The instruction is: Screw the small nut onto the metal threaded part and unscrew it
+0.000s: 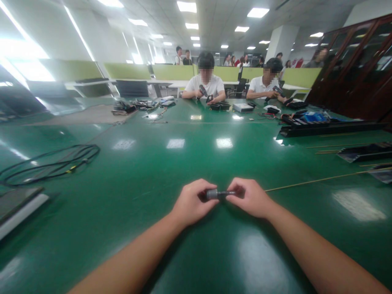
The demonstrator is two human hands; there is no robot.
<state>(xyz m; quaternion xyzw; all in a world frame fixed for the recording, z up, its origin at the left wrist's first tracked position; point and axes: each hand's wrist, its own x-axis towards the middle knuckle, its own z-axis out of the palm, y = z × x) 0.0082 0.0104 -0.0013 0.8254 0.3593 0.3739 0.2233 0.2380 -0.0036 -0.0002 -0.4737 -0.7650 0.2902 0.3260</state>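
Note:
A short grey-and-black cylindrical piece [212,194] with a thin dark shaft lies level between my hands, just above or on the green table [171,159]; its exact kind is unclear. My left hand [192,203] is closed around the thick grey end, thumb and fingers pinching it. The shaft's tip is pinched between the thumb and fingers of my right hand [250,198]. A thin brass-coloured rod [309,182] runs off to the right from behind my right hand; whether it touches the hand is hidden.
Looped black cable [76,163] lies at left, above a flat dark-and-white box [21,208]. Dark metal channels [324,129] and more rods lie at right. Across the table two people in white shirts hold drill-like tools among electronic parts [147,104] and a white box [243,107].

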